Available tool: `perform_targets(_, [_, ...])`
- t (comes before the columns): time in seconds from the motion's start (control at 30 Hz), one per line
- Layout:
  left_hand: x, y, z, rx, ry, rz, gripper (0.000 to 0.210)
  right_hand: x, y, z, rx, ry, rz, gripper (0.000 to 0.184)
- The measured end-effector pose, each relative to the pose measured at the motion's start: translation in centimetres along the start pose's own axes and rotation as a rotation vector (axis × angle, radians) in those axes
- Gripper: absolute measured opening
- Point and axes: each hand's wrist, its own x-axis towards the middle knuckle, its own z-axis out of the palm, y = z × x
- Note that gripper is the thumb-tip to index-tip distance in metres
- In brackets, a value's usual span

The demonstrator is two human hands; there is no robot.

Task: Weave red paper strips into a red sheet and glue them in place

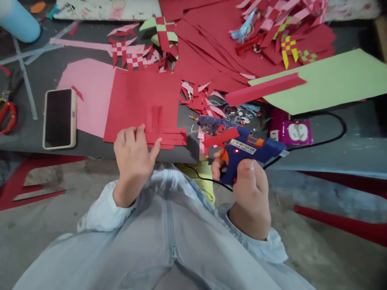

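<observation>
My left hand (134,155) lies with its fingers stretched over the front edge of a red paper sheet (130,96), beside several red paper strips (172,137). In my right hand (249,181) is a blue glue gun (242,149), its nozzle pointing left and a small red light glowing on its body. A red paper strip (222,137) lies across the gun's barrel; whether it is stuck there I cannot tell. Below the nozzle sit scraps of red and pink paper (196,98).
A phone (59,119) rests at the left on pink paper (90,80), near red-handled pliers (8,117). Woven red-and-pink paper pieces (134,58) lie farther back. Green paper (326,80) spreads at the right. The gun's black cord (329,141) loops past a purple box (298,132).
</observation>
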Motion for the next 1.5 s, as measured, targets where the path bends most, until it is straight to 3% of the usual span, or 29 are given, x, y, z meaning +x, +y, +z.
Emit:
perform_targets(0.3, [0.1, 0.7, 0.1, -0.006, -0.033, -0.002, 0.056, -0.8, 1.2, -1.8, 0.026, 0.109, 0.010, 0.043])
perform_targets(0.63, [0.8, 0.2, 0.9, -0.364, 0.106, -0.090, 0.066, -1.6, 2.1, -3.6, 0.000, 0.195, 0.023, 0.043])
perform_targets(0.87, [2.3, -1.0, 0.4, -0.642, 0.124, -0.116, 0.051, -1.8, 2.2, -4.0, 0.020, 0.205, 0.033, 0.040])
perform_targets(0.97, [3.0, -1.1, -0.9, -0.629, 0.221, -0.079, 0.045, -1.6, 2.3, -4.0, 0.008, 0.192, 0.022, 0.040])
perform_targets(1.1, [3.5, -0.9, -2.8, -0.456, 0.417, -0.003, 0.033, -1.5, 2.8, -4.1, 0.045, 0.145, 0.002, 0.042])
perform_targets(1.2, [3.5, -1.4, -3.3, -0.288, 0.473, 0.169, 0.028, -1.6, 3.4, -4.2, 0.071, 0.129, -0.004, 0.041])
perform_targets(1.33, [2.9, -2.4, -2.0, -0.114, 0.446, 0.473, 0.033, -1.7, 3.7, -4.5, 0.053, 0.114, 0.016, 0.042])
perform_targets(1.4, [2.3, -2.7, -1.2, -0.063, 0.348, 0.507, 0.035, -1.7, 3.6, -4.5, 0.046, 0.107, 0.010, 0.043])
perform_targets(1.5, [1.4, -2.9, -0.7, -0.061, 0.167, 0.442, 0.030, -1.8, 3.2, -4.4, 0.022, 0.113, 0.001, 0.041])
